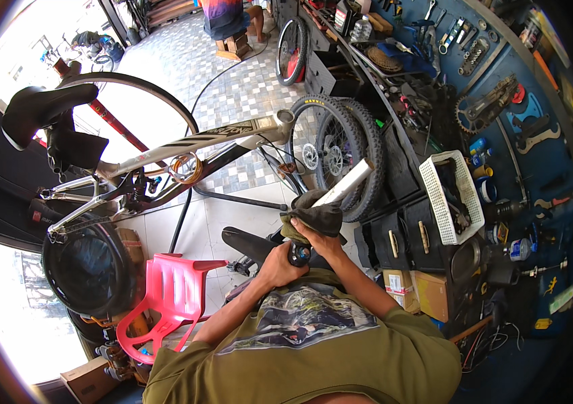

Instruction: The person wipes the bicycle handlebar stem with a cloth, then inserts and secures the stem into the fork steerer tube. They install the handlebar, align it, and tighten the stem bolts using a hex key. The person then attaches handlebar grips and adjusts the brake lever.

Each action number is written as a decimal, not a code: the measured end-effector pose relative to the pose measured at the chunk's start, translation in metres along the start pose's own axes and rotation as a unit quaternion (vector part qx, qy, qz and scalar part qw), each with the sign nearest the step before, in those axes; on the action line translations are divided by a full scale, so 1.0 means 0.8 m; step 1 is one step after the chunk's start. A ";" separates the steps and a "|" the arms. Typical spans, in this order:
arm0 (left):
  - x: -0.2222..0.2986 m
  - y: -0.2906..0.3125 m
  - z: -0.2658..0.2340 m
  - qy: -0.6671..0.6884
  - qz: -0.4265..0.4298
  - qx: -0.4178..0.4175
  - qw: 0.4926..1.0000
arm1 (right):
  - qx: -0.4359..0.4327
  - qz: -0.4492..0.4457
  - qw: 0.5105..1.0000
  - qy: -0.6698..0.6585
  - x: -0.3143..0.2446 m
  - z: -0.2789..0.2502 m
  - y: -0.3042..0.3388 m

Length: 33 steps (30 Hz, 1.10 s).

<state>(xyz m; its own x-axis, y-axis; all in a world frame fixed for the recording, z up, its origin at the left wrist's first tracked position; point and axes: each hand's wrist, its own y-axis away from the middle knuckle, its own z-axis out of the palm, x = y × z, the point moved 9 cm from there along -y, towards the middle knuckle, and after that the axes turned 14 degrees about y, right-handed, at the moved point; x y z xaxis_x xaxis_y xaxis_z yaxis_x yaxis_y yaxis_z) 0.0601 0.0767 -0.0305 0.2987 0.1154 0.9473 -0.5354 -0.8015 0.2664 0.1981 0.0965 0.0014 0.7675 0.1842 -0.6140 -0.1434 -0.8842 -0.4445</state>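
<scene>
Gripping the lower, dark end of a bicycle fork part [300, 254], the left hand [277, 264] is closed around it just above the chest of the olive printed shirt [313, 337], fingers wrapped so that a round black end with a bluish centre shows beside the knuckles. Right above it, touching, the right hand [320, 237] is clamped on a dark olive rag [313, 215] bunched around the same piece. Out of the rag rises a pale, whitish tube [346, 183], straight and tilted up toward the right, its cut end pointing at the knobby tyres; the tube looks clean and matte, while the part under the hands is black. Just left of the hands a black saddle-like piece [246, 244] lies low, and a red plastic chair [165, 296] stands further left on the white tiled floor [232, 209]. Beyond the tube, two wheels with knobby tyres [347, 151] lean against a dark bench, beside a white plastic basket [451, 195]. Farther left, a silver and black bicycle frame [185, 151] hangs with its black saddle [41, 111] up. At the far right a blue wall board [535, 155] carries tools.
</scene>
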 end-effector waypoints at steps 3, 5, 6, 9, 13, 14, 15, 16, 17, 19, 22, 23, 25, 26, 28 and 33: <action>0.000 0.000 -0.001 0.017 0.010 0.001 1.000 | -0.019 0.017 0.996 -0.083 0.000 -0.004 -0.005; 0.002 -0.001 -0.002 0.021 0.027 0.007 0.999 | -0.068 0.071 0.986 -0.138 0.008 0.001 -0.006; 0.001 -0.002 -0.003 0.014 0.027 0.010 0.999 | -0.081 0.096 0.977 -0.172 0.011 0.001 -0.005; -0.003 -0.005 -0.005 0.006 0.023 0.012 1.000 | -0.119 0.046 0.988 -0.084 -0.001 -0.002 -0.008; -0.001 -0.005 -0.006 0.031 0.035 0.007 0.999 | -0.145 0.060 0.983 -0.098 -0.001 -0.003 -0.011; 0.000 -0.004 -0.007 0.035 0.037 0.007 0.999 | -0.138 0.070 0.982 -0.108 -0.001 -0.004 -0.013; 0.000 -0.004 -0.007 0.028 0.028 0.007 0.999 | -0.120 0.080 0.981 -0.133 0.000 -0.007 -0.015; 0.004 -0.004 -0.007 0.036 0.035 0.006 0.999 | -0.114 0.073 0.984 -0.116 -0.003 -0.008 -0.017; 0.005 -0.003 -0.007 0.034 0.031 0.006 0.999 | -0.097 0.065 0.987 -0.113 -0.006 -0.011 -0.020; 0.009 -0.002 -0.007 0.034 0.028 0.007 0.999 | -0.077 0.081 0.982 -0.151 -0.005 -0.011 -0.023; 0.013 -0.001 -0.007 0.034 0.032 0.010 0.999 | -0.071 0.137 0.960 -0.232 0.006 -0.004 -0.028; 0.013 -0.001 -0.007 0.030 0.033 0.011 0.999 | -0.072 0.142 0.959 -0.234 0.009 -0.002 -0.030; 0.013 -0.002 -0.006 0.025 0.040 0.013 0.999 | -0.067 0.148 0.961 -0.224 0.016 0.001 -0.033; 0.013 -0.003 -0.005 0.024 0.045 0.013 0.999 | -0.061 0.147 0.964 -0.213 0.019 0.002 -0.034; 0.012 -0.005 -0.004 0.028 0.048 0.017 0.998 | -0.054 0.166 0.963 -0.207 0.026 0.007 -0.034; 0.018 -0.008 -0.003 0.020 0.039 0.024 0.999 | -0.008 0.251 0.946 -0.205 0.042 0.010 -0.034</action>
<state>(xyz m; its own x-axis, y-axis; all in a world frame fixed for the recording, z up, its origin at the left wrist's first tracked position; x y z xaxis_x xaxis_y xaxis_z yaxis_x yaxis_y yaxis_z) 0.0660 0.0852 -0.0186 0.2242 0.0744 0.9717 -0.5178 -0.8356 0.1835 0.2230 0.1303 -0.0123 0.2982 -0.1124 -0.9479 -0.4127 -0.9106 -0.0219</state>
